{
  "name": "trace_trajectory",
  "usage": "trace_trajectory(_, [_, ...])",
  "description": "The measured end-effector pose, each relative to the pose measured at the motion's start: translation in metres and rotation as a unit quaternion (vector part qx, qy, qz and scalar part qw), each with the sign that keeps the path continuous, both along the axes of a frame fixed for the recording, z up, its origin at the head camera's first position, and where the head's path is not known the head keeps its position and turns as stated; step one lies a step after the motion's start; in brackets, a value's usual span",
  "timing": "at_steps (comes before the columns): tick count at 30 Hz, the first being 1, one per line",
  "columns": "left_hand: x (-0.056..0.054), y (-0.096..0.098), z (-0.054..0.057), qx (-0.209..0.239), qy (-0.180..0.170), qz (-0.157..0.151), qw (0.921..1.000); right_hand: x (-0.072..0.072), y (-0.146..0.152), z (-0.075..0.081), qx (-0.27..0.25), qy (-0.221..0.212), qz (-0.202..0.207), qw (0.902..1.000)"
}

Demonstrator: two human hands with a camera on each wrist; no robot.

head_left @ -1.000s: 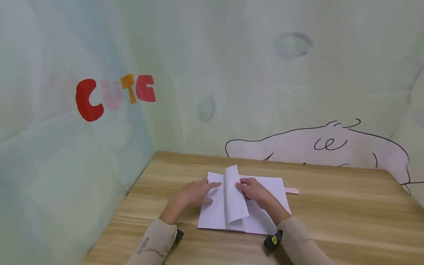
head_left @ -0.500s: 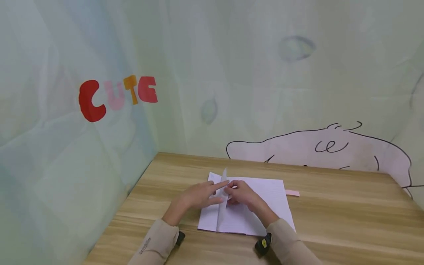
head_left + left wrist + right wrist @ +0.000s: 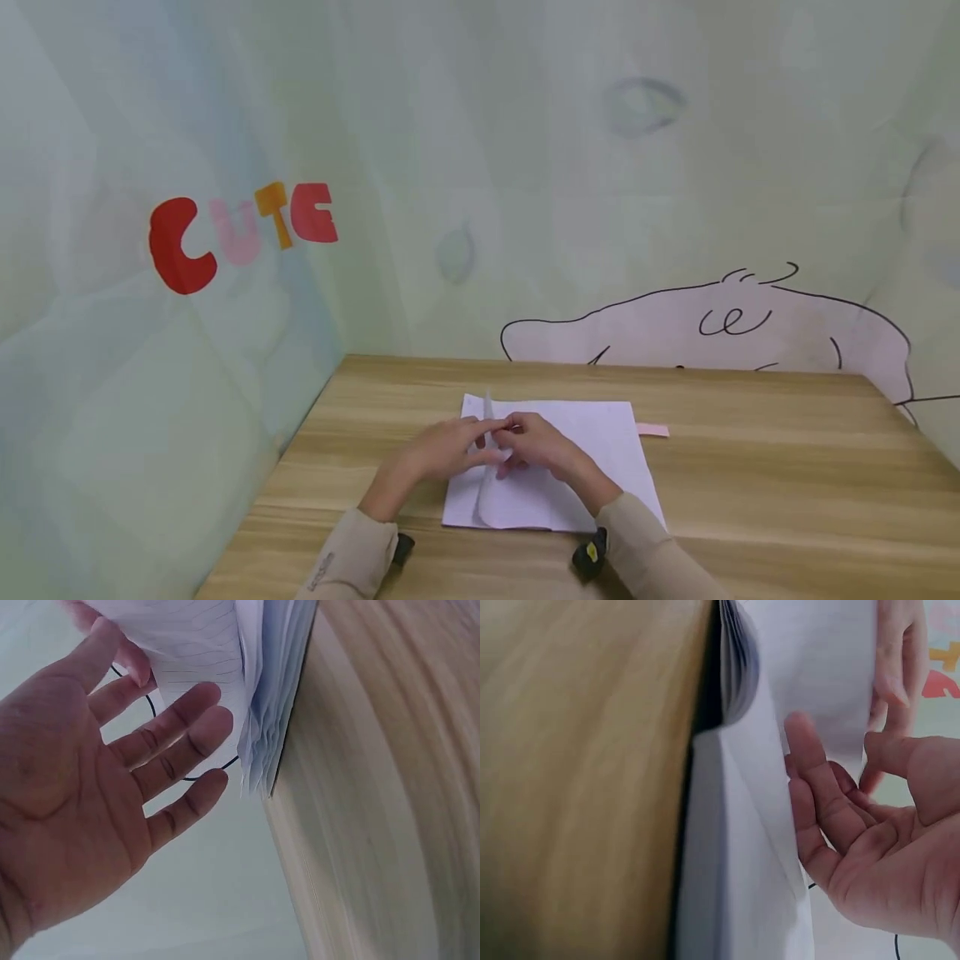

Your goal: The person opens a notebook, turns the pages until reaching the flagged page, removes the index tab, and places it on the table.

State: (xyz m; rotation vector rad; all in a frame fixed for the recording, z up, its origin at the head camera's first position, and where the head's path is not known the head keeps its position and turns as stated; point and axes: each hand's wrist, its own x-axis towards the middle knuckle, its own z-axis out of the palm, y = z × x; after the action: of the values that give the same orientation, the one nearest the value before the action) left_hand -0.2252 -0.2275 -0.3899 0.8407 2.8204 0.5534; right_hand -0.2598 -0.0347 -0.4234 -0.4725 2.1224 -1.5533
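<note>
An open notebook [image 3: 570,492] with lined white pages lies on the table. One page [image 3: 491,492] stands nearly upright and bends between my two hands, near the notebook's left side. My right hand [image 3: 542,446] pinches this page's free edge between thumb and forefinger. In the right wrist view, its other fingers curl loosely by the lower pages. My left hand [image 3: 446,448] is at the page's left side with fingers spread and extended, its forefinger reaching across the edge to the right fingertips. The left palm [image 3: 52,772] shows open in the left wrist view, thumb close to the page edge.
A pink strip [image 3: 652,430] sticks out from the notebook's right side onto the wooden table [image 3: 750,483]. Printed cloth walls with red "CUTE" letters [image 3: 180,250] and a cartoon drawing [image 3: 637,333] stand at the left and back. Black devices [image 3: 590,557] sit on both wrists.
The page has swung leftward from leaning right to nearly upright, with my right hand moving left along with it. My left hand's fingers now meet the right hand's at the page edge.
</note>
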Motion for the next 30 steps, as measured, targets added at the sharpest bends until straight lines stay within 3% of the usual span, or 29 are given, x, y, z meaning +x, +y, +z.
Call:
trace_trajectory(6, [0.000,0.001,0.003,0.014,-0.003,-0.001,0.9999,0.001,0.008,0.002,0.005,0.008,0.023,0.9997])
trace_trajectory(16, [0.000,0.001,-0.001,-0.028,-0.023,0.032,0.9988,0.004,0.029,0.002,0.055,0.091,0.040,0.9935])
trace_trajectory(26, [0.000,-0.002,-0.004,-0.075,0.013,0.062,0.9952,0.000,0.060,0.005,0.077,0.137,0.009,0.9875])
trace_trajectory(30, [0.001,-0.004,-0.004,-0.074,0.024,0.068,0.9946,0.001,0.081,0.001,0.096,0.157,-0.012,0.9828])
